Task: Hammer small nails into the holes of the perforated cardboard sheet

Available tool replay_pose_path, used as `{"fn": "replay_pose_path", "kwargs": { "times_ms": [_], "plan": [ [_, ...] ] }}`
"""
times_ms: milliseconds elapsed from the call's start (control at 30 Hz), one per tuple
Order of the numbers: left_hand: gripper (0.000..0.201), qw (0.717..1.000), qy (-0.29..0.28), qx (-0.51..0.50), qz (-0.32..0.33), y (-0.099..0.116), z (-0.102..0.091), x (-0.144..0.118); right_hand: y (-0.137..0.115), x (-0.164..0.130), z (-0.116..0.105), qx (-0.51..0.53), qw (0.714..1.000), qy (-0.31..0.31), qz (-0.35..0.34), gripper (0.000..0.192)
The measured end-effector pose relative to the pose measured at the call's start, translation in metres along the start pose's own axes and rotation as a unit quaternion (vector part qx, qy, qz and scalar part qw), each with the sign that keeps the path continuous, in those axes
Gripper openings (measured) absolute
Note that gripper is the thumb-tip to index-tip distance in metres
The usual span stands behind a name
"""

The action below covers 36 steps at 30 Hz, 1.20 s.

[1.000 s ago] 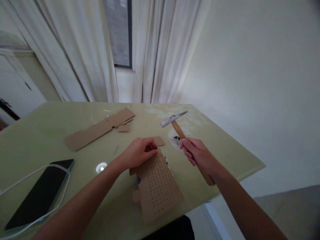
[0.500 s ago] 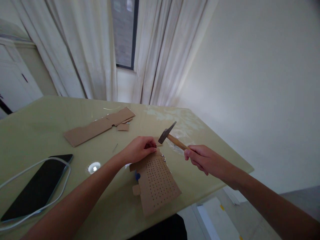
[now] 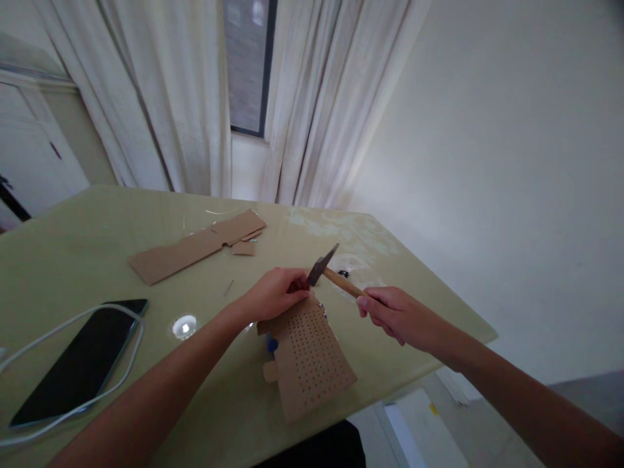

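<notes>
My right hand grips the wooden handle of a small hammer. Its metal head is down next to the fingertips of my left hand. My left hand is closed with pinched fingers at the top edge of a brown cardboard piece punched with rows of small holes. What the fingers pinch is too small to see. The cardboard lies on the pale green table near its front edge, with a blue thing partly hidden beneath it.
A black phone with a white cable around it lies at the left. A long cardboard strip with scraps lies farther back. White curtains and a window stand behind the table. The table's right corner drops off to the floor.
The hammer has swung down from a raised position to just beside my left fingertips. My left hand has stayed on the cardboard's top edge. The view shifted slightly.
</notes>
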State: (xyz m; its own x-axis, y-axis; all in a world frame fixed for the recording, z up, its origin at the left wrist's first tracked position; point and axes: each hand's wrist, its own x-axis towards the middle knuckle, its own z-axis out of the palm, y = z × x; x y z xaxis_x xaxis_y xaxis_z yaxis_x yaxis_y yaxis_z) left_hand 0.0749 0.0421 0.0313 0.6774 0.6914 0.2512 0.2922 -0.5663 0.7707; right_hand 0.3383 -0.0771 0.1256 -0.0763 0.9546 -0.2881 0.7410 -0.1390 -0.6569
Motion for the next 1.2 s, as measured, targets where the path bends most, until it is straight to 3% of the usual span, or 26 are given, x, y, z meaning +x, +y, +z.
{"fn": "replay_pose_path", "kwargs": {
  "times_ms": [167, 367, 633, 800, 1067, 1200],
  "plan": [
    [0.009, 1.000, 0.001, 0.001, -0.005, -0.001, 0.000, 0.000, -0.009, -0.007, -0.001, 0.033, 0.999, 0.019, -0.007, 0.046],
    [0.009, 1.000, -0.004, 0.007, 0.001, 0.000, 0.000, 0.000, -0.001, -0.001, 0.006, 0.029, 0.999, -0.019, 0.025, 0.046],
    [0.007, 1.000, -0.001, 0.003, 0.000, -0.002, 0.001, -0.001, -0.006, -0.005, -0.001, 0.060, 0.998, 0.019, 0.008, 0.046],
    [0.008, 1.000, -0.006, -0.012, -0.008, -0.001, 0.001, -0.001, -0.003, -0.001, 0.002, 0.019, 0.999, -0.024, 0.030, 0.042],
    [0.010, 1.000, 0.006, 0.009, -0.004, -0.001, 0.002, -0.001, -0.011, -0.006, -0.003, 0.030, 0.999, 0.025, -0.005, 0.049],
    [0.009, 1.000, -0.002, -0.001, 0.004, 0.002, 0.001, 0.000, -0.005, -0.002, 0.002, 0.009, 1.000, -0.007, 0.021, 0.047]
  ]
}}
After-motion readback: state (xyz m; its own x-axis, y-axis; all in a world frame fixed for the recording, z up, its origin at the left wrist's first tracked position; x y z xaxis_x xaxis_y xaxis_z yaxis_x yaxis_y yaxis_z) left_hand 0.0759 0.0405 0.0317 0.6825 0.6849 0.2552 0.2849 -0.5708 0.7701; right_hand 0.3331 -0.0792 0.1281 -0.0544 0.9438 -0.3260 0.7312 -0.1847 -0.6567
